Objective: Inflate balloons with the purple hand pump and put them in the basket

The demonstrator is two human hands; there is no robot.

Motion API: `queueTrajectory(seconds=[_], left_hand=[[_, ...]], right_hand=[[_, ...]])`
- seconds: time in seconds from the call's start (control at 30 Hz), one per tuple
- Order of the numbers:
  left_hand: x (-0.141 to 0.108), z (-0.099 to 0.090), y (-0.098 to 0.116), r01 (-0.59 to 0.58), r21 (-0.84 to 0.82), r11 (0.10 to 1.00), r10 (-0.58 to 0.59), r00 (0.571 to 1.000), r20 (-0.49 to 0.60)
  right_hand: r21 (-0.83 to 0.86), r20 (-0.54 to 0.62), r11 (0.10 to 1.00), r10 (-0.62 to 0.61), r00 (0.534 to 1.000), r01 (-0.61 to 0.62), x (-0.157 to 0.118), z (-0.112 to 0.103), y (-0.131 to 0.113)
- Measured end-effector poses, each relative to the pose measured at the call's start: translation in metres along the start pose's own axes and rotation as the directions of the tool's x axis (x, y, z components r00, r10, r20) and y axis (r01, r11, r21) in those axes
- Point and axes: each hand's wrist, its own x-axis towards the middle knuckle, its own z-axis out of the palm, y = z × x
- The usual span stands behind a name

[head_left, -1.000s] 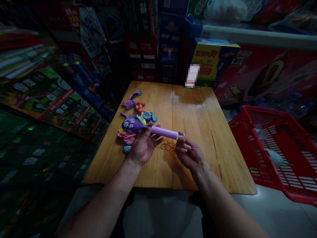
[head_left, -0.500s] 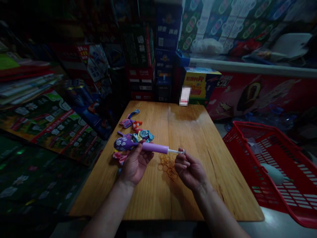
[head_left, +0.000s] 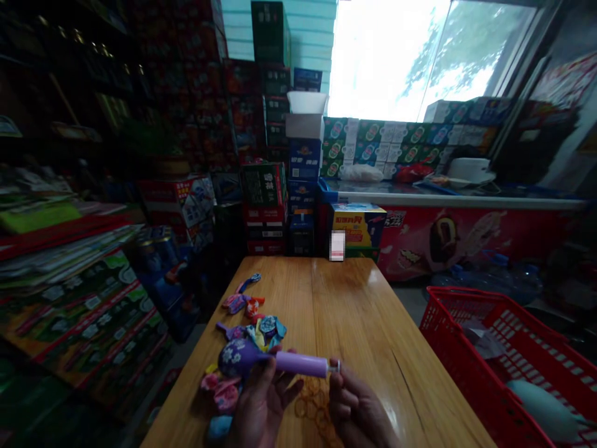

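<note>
A purple balloon with white flowers [head_left: 237, 358], partly swollen, sits on the end of a lilac hand pump [head_left: 303, 363]. My left hand [head_left: 263, 398] is closed around the balloon's neck at the pump's nozzle end. With its fingers my right hand [head_left: 357, 401] grips the white plunger handle, which is pushed nearly all the way in. Several limp patterned balloons [head_left: 268, 330] lie along the left side of the wooden table [head_left: 345, 305]. Beneath the pump, between my hands, is a loose heap of tan rubber bands [head_left: 308, 407].
On the right stands a red plastic basket [head_left: 448, 317] holding a pale green balloon [head_left: 543, 404]. Stacked cartons [head_left: 303, 162] and a yellow box [head_left: 357, 227] rise beyond the table's far edge. Drink packs [head_left: 93, 311] crowd the left side.
My right hand has pushed the plunger into the pump, and the balloon looks a little fuller. The view has tilted up, bringing the window into sight and the hands lower in the picture.
</note>
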Motion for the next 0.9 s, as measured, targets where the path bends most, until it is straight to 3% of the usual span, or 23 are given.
queueTrajectory(seconds=[0.13, 0.23, 0.33, 0.43, 0.57, 0.67, 0.8, 0.9], left_hand=[[-0.004, 0.003, -0.012, 0.008, 0.005, 1.0, -0.008, 0.999, -0.043], [0.001, 0.0, -0.006, -0.008, 0.016, 1.0, 0.009, 0.999, -0.046], [0.008, -0.006, 0.008, -0.078, 0.011, 0.997, 0.078, 0.996, -0.05], [0.009, -0.011, 0.014, -0.133, 0.029, 0.991, 0.134, 0.991, -0.024], [0.002, -0.009, 0.0, 0.004, 0.057, 0.998, -0.006, 0.999, 0.032], [0.001, -0.008, -0.01, 0.028, 0.062, 0.998, -0.032, 0.998, 0.062], [0.015, -0.018, -0.005, 0.012, 0.031, 0.999, -0.015, 0.996, 0.089], [0.027, -0.029, 0.005, -0.077, -0.004, 0.997, 0.078, 0.996, 0.053]], right_hand=[[0.029, 0.045, 0.994, 0.105, 0.993, -0.107, 0.007, -0.007, 0.011], [0.053, 0.088, 0.989, 0.131, 0.987, -0.136, 0.006, -0.009, -0.002], [0.056, 0.09, 0.995, 0.079, 0.993, -0.084, 0.001, -0.009, -0.02], [0.022, 0.054, 1.0, -0.004, 0.999, 0.003, 0.0, -0.01, -0.02], [0.013, 0.004, 0.998, 0.065, 0.998, -0.065, 0.002, -0.008, 0.005], [0.057, -0.007, 0.992, 0.109, 0.994, -0.108, 0.0, -0.003, 0.014], [0.01, -0.002, 0.996, 0.093, 0.996, -0.093, -0.004, 0.002, -0.004], [-0.007, 0.007, 0.999, 0.035, 0.999, -0.035, -0.007, 0.0, -0.022]])
